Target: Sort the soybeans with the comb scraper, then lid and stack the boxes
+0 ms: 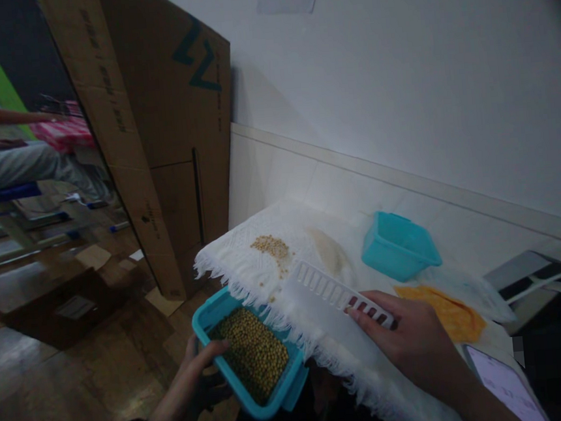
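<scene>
My left hand point(190, 379) grips a turquoise plastic bin point(251, 406) by its near left side, thumb over the rim. Yellow-green beans point(251, 350) fill much of it. The bin is held just below the fringed edge of a white cloth point(321, 338) covering the table. In my right hand point(416, 336) is a white slotted plastic strip point(324, 286), pinched at its near end, its far end over the cloth. Beyond it lie a small pile of pale beans point(270, 244), with several strays toward the edge, and an off-white heap point(330, 252) of unclear kind.
A second turquoise bin point(398, 262) stands by the wall. Nearer are an orange-yellow crumpled sheet or bag point(444, 314), clear plastic and a phone point(504, 384). A tall cardboard box point(169, 115) stands at the far left of the table; beyond it a person sits.
</scene>
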Demonstrator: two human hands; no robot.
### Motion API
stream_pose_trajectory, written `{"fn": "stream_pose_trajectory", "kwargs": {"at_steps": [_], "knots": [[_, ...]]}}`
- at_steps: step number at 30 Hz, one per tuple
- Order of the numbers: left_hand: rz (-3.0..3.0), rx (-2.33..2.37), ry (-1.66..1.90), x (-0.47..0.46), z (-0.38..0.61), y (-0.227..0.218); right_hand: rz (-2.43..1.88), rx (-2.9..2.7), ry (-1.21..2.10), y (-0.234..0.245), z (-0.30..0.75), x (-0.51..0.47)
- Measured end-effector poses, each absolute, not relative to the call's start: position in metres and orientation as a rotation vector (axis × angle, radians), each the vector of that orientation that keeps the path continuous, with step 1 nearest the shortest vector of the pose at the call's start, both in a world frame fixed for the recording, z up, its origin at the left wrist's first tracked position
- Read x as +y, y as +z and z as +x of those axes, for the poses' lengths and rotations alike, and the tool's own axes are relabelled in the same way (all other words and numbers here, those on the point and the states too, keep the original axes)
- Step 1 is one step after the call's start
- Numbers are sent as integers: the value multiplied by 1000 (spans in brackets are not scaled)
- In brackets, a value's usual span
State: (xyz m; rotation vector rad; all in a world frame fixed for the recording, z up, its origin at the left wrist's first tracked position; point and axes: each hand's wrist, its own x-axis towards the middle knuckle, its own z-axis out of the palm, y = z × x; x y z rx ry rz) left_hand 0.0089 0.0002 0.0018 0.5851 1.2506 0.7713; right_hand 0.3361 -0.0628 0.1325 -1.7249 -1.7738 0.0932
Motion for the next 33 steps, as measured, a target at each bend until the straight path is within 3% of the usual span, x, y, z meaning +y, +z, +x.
{"fn": "stream_pose_trajectory", "kwargs": {"at_steps": [5, 15, 27, 33], "knots": [[580, 1230, 783, 2, 7, -3, -1758, -1683, -28, 130, 341, -75], [550, 1208, 794, 1, 10, 1, -1651, -1801, 195, 136, 312, -61], [549, 1227, 778, 3, 8, -2, -1814, -1608, -38, 125, 333, -76], [540, 1242, 780, 3, 9, 4, -1740, -1695, 74, 131, 312, -72]]}}
